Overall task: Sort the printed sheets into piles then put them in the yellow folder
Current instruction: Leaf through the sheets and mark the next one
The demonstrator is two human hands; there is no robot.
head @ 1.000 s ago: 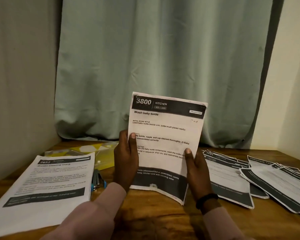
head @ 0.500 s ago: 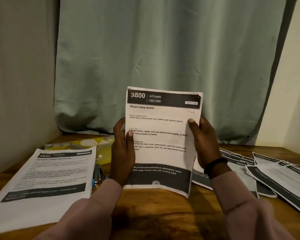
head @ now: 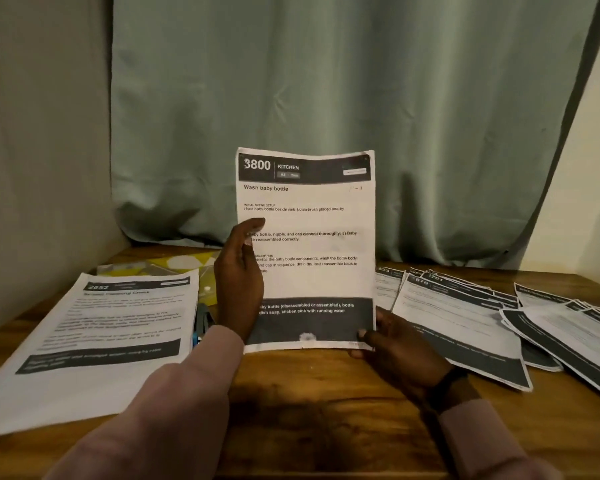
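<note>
White sheet (head: pixel 309 251), headed 3800 KITCHEN, stands upright on the counter (head: pixel 319 417): my left hand (head: pixel 239 282) grips its left edge, my right hand (head: pixel 395 355) pinches the bottom right corner. I should read the heading, then lay it square on its matching pile. Yellow folder (head: pixel 167 266) waits behind.

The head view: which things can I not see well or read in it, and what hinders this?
- Yellow folder, head view: mostly hidden behind the left pile and the left hand.
- Held sheet: the left hand covers the line beginnings; the handwritten mark top right is too faint.
- Left pile: body text blurred; only "2652" is legible.
- Spread sheets: overlapped, cut off by the right edge.
- Blue object: mostly hidden between pile and sleeve.
</note>
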